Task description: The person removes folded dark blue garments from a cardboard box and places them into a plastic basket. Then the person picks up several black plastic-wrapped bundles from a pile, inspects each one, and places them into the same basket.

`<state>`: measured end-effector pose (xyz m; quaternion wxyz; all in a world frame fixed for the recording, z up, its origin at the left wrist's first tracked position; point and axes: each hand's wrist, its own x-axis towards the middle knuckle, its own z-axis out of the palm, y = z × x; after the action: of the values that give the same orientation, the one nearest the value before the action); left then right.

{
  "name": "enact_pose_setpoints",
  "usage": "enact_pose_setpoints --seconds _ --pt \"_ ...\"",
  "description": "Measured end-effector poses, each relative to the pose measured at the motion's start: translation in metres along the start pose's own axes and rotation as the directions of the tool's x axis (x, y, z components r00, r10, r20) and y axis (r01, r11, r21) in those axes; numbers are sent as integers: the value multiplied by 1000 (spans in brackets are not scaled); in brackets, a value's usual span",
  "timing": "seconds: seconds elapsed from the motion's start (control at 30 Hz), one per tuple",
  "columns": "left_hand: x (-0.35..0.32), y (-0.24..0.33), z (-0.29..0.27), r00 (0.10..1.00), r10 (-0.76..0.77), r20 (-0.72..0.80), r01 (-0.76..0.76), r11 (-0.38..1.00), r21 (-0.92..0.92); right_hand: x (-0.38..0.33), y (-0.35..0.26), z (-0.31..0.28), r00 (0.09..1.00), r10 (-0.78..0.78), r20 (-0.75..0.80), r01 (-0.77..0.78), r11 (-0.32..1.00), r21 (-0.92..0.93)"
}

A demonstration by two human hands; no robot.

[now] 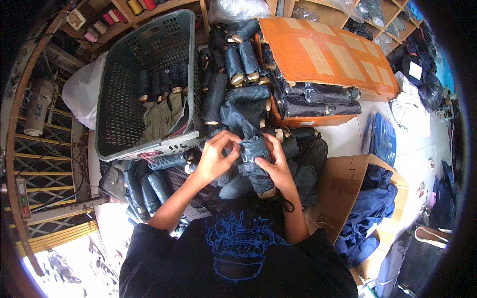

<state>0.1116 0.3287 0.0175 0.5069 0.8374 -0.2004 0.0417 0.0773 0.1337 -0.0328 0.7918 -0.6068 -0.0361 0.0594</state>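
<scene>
In front of my chest is a dark blue-grey fabric roll (252, 161) with a light marking on its side and a tan end at the bottom. My left hand (218, 155) pinches the cloth at the roll's upper left, thumb and forefinger together. Around its right side my right hand (276, 163) is closed, the thumb lying across the front. Loose dark cloth (237, 120) stretches from the roll's top toward similar rolls (243, 62) heaped beyond my hands. More blue-grey rolls (151, 186) lie to the left, below my left forearm.
A dark green perforated basket (112, 99) with rolls and olive cloth stands at left. An orange taped carton (318, 49) holding wrapped dark packs is at far right. Nearer, an open brown box (338, 191) contains navy cloth (365, 213). Thread spools (134, 7) sit on a shelf.
</scene>
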Motion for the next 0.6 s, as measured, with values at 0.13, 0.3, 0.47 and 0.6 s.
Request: enact_pose_setpoints --seconds 0.13,0.3,0.47,0.6 --pt "0 7 4 984 172 -42 -167 981 99 1 -8 3 995 -77 67 91 966 -241" --pt "-2 10 8 993 107 -44 -100 986 130 1 -32 7 982 -138 132 183 876 -447" --pt "-1 7 19 994 45 -98 -46 999 -6 -1 -28 6 979 -188 84 205 870 -449" --pt "0 5 16 956 290 -56 -270 936 226 0 -31 2 956 -232 181 293 793 -534"
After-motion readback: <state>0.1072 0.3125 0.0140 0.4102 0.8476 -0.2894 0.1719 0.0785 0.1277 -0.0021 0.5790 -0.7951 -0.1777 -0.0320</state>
